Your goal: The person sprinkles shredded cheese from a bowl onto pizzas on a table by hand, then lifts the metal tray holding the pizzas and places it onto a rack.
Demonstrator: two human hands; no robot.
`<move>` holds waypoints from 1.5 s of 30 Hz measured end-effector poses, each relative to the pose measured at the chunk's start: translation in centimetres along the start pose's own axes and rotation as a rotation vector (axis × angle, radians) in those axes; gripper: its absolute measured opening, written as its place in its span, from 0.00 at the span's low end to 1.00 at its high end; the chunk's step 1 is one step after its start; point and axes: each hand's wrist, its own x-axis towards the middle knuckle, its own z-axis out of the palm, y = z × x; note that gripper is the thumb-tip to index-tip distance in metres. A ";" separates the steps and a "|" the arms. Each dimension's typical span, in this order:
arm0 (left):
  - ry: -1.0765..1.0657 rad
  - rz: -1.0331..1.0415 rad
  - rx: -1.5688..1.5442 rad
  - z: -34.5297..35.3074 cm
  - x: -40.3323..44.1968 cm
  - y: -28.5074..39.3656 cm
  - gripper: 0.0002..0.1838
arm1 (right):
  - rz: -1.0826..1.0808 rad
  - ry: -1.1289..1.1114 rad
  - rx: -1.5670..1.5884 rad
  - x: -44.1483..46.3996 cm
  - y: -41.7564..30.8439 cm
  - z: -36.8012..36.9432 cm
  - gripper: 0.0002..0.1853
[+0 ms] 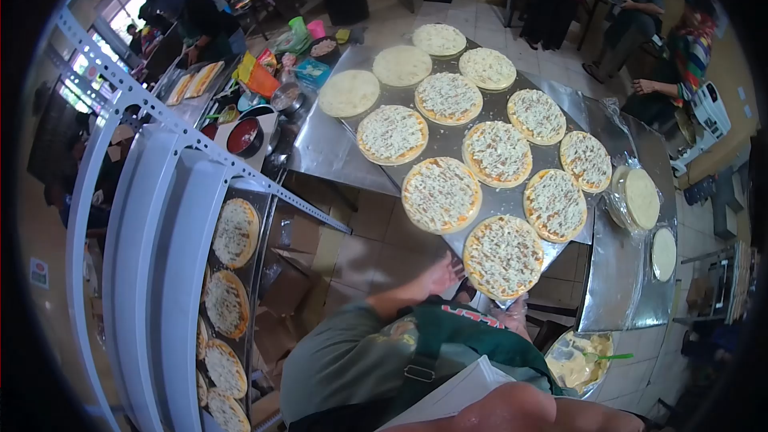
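Just beyond my apron, a metal sheet (559, 250) juts out from the table edge, and a round pizza (503, 258) topped with shredded cheese lies on it. My left hand (445, 273) is beside the sheet's left edge, fingers stretched out; whether it touches the metal is unclear. At the near corner, my right hand (516, 317) grips the sheet, its fingers partly hidden below the edge. Behind are more topped pizzas, including one at the left (442, 195) and one at the right (555, 205). Toward the back lie plain pizza bases (349, 94).
A metal rack (148, 272) with pizzas on a tray (260, 304) stands close on my left. To the right are wrapped bases (640, 199) on a steel table (616, 304). A bowl of creamy mix (580, 356) sits low at right. Other people work in the background.
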 end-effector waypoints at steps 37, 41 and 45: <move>0.055 0.226 -0.095 -12.7 -16.5 4.9 0.20 | -0.508 0.252 0.211 1.9 -17.3 4.2 0.25; -0.161 0.256 -0.080 -19.9 -13.5 4.3 0.27 | -0.449 0.238 0.238 -3.2 -14.2 3.1 0.26; -0.241 0.340 0.086 -24.6 -15.0 4.8 0.51 | -0.362 0.252 0.318 -5.6 -11.0 3.6 0.26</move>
